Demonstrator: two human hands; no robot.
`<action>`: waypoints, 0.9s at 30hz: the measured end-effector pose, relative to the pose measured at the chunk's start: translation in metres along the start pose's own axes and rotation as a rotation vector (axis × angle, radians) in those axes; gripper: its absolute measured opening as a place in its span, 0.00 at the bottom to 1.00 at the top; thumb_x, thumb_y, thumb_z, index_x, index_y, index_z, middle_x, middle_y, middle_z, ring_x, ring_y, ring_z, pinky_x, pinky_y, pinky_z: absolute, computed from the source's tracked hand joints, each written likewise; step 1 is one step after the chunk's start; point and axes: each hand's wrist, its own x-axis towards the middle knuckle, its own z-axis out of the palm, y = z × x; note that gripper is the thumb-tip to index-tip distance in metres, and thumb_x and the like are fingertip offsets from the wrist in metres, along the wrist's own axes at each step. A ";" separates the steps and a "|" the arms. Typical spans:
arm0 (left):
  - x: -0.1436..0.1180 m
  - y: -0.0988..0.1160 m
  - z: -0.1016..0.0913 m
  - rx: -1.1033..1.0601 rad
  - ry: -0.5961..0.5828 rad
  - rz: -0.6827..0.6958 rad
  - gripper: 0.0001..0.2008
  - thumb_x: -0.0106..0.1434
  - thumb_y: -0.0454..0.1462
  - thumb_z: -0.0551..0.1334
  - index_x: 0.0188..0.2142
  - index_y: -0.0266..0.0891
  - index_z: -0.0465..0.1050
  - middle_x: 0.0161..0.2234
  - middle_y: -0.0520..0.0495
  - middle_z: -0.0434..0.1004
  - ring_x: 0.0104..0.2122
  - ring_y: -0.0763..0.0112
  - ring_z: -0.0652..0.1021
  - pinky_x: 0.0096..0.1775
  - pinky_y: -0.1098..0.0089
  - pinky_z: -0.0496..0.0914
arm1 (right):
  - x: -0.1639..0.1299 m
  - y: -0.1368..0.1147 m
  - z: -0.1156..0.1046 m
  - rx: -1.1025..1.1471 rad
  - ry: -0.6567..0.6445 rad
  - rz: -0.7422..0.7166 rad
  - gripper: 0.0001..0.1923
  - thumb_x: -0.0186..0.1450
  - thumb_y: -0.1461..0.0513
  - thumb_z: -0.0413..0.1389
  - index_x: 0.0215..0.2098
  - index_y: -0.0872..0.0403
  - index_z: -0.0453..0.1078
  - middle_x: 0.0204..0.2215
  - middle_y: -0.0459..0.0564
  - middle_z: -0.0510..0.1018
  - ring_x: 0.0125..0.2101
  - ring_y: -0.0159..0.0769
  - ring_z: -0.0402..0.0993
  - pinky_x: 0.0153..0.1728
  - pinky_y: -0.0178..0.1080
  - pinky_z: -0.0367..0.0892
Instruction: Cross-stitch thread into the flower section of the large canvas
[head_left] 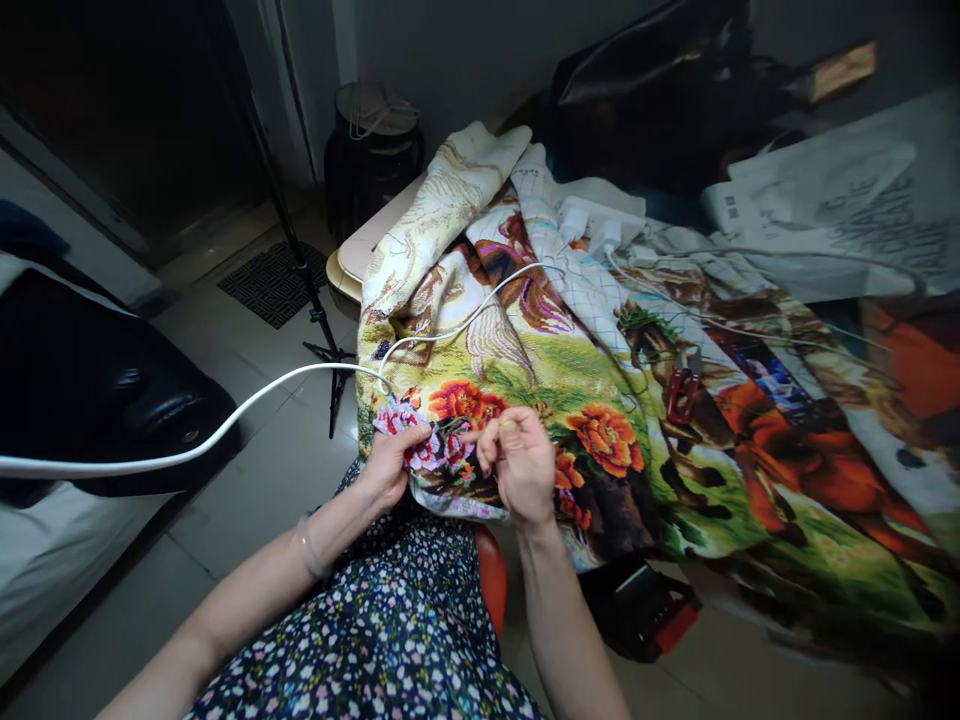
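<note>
A large embroidered cloth (pixel 600 400) with orange flowers and horses lies draped over a table in front of me. My left hand (pixel 390 465) grips its near edge by a patch of pink and purple flowers (pixel 439 445), thumb on top. My right hand (pixel 517 460) hovers just to the right over the same patch, its fingertips pinched together as if on a needle or thread too small to make out. Small red-handled scissors (pixel 681 392) rest on the cloth further right.
A white cable (pixel 225 420) runs from the left across the cloth to white plugs (pixel 592 225). A tripod stand (pixel 315 310) and a dark drum-like stool (pixel 371 160) stand on the tiled floor. Printed paper (pixel 840 200) lies at far right. A black-and-red box (pixel 645 605) sits under the table.
</note>
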 end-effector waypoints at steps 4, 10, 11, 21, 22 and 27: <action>0.000 0.001 0.000 0.004 -0.002 0.003 0.21 0.37 0.32 0.75 0.34 0.33 0.77 0.29 0.46 0.82 0.28 0.65 0.79 0.40 0.63 0.74 | -0.009 0.016 0.004 -0.308 -0.140 0.093 0.08 0.68 0.56 0.50 0.37 0.52 0.62 0.16 0.39 0.66 0.15 0.27 0.61 0.15 0.29 0.56; -0.001 0.002 0.001 0.004 0.001 0.004 0.18 0.37 0.32 0.75 0.31 0.34 0.77 0.27 0.48 0.81 0.25 0.68 0.78 0.37 0.66 0.73 | -0.007 0.021 0.009 -0.545 -0.156 0.025 0.10 0.64 0.61 0.52 0.39 0.55 0.74 0.18 0.44 0.72 0.19 0.30 0.69 0.23 0.32 0.64; -0.001 0.001 0.001 0.002 -0.002 0.006 0.18 0.37 0.32 0.75 0.32 0.34 0.77 0.27 0.48 0.81 0.26 0.68 0.78 0.37 0.66 0.73 | -0.007 0.021 0.010 -0.553 -0.145 0.023 0.11 0.64 0.61 0.52 0.39 0.55 0.75 0.18 0.44 0.73 0.18 0.30 0.69 0.22 0.32 0.64; -0.001 0.001 0.001 0.004 0.018 -0.002 0.17 0.36 0.32 0.75 0.29 0.33 0.76 0.24 0.49 0.80 0.23 0.71 0.76 0.33 0.69 0.71 | -0.005 0.017 0.010 -0.598 -0.138 0.020 0.13 0.63 0.61 0.52 0.39 0.57 0.77 0.16 0.45 0.73 0.17 0.30 0.68 0.22 0.32 0.63; -0.001 0.002 0.001 0.003 0.017 -0.004 0.17 0.36 0.32 0.75 0.29 0.33 0.76 0.24 0.49 0.80 0.23 0.71 0.76 0.33 0.69 0.71 | -0.004 0.017 0.010 -0.602 -0.141 0.025 0.13 0.63 0.61 0.52 0.39 0.57 0.77 0.16 0.45 0.74 0.17 0.30 0.68 0.22 0.32 0.63; -0.002 0.002 0.002 -0.008 0.013 -0.003 0.20 0.36 0.32 0.75 0.32 0.32 0.77 0.25 0.48 0.80 0.24 0.69 0.77 0.34 0.68 0.71 | -0.004 0.014 0.009 -0.680 -0.154 -0.012 0.13 0.64 0.62 0.51 0.38 0.56 0.78 0.19 0.46 0.77 0.18 0.31 0.70 0.24 0.33 0.64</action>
